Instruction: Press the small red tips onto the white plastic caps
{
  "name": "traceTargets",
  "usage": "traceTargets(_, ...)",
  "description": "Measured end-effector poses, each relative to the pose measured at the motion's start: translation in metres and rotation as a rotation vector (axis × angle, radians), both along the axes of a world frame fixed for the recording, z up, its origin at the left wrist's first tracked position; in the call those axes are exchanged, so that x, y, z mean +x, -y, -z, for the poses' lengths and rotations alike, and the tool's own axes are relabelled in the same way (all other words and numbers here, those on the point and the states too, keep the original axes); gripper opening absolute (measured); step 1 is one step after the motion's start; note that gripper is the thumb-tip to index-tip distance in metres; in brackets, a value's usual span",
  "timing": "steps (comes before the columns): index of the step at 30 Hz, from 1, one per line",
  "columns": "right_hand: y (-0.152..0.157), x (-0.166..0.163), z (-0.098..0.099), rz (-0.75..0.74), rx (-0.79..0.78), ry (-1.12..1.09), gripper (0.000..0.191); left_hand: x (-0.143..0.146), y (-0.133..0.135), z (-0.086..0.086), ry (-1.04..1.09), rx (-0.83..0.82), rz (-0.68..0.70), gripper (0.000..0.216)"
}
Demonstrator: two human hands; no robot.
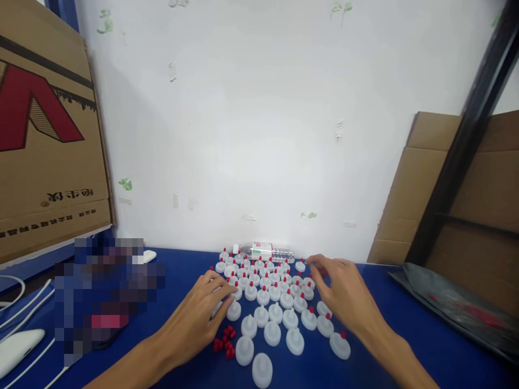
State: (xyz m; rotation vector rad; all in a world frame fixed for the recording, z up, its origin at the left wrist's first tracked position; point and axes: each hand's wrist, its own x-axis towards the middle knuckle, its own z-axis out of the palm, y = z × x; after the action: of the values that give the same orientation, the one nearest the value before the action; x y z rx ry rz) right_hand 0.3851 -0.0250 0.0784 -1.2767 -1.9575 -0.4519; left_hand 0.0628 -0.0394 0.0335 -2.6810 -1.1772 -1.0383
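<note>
Rows of round white plastic lids with nozzles (pixel 272 333) stand on the blue table. Many of those farther back carry small red caps (pixel 264 288), while most near ones have bare nozzles. My left hand (pixel 200 305) is over the left side of the group, fingers curved and apart, its index fingertip beside a red-capped lid (pixel 237 292). That hand partly hides another lid. At the back right, my right hand (pixel 343 286) has its thumb and index finger apart, close to a red-capped lid (pixel 300 266). Nothing shows in either hand. Loose red caps (pixel 226 341) lie in a small pile below my left hand.
A clear plastic bottle (pixel 263 252) lies along the white wall (pixel 259 135). On the left stand a large cardboard box (pixel 44 162), white cables (pixel 30 308) and a blurred-out patch. Folded cardboard (pixel 417 183) and a grey plastic bag (pixel 458 302) are on the right.
</note>
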Motion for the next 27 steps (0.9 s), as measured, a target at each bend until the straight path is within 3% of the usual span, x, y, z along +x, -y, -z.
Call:
traceTargets(4,-0.009,0.020,-0.004,0.053,-0.161,0.002,0.021,-0.001,0.004,-0.007,0.012,-0.006,-0.036,0.026)
traceTargets(8,-0.003,0.029,-0.001,-0.195,-0.409,0.086,0.021,0.000,0.008,-0.011,0.039,-0.024,-0.076,0.027)
traceTargets(10,-0.002,0.031,0.004,-0.270,-0.457,0.155,0.016,-0.001,0.009,-0.012,0.044,-0.029,-0.078,0.028)
traceTargets(16,-0.007,0.033,0.001,-0.354,-0.425,0.123,0.013,0.001,0.016,-0.013,0.154,-0.083,-0.070,0.035)
traceTargets(21,0.006,0.007,-0.008,-0.255,-0.308,-0.063,0.017,0.013,0.030,-0.012,0.184,0.005,0.021,0.024)
traceTargets(27,0.037,-0.057,0.018,-0.573,-0.077,0.083,0.016,0.028,0.039,-0.005,0.090,0.168,0.136,0.010)
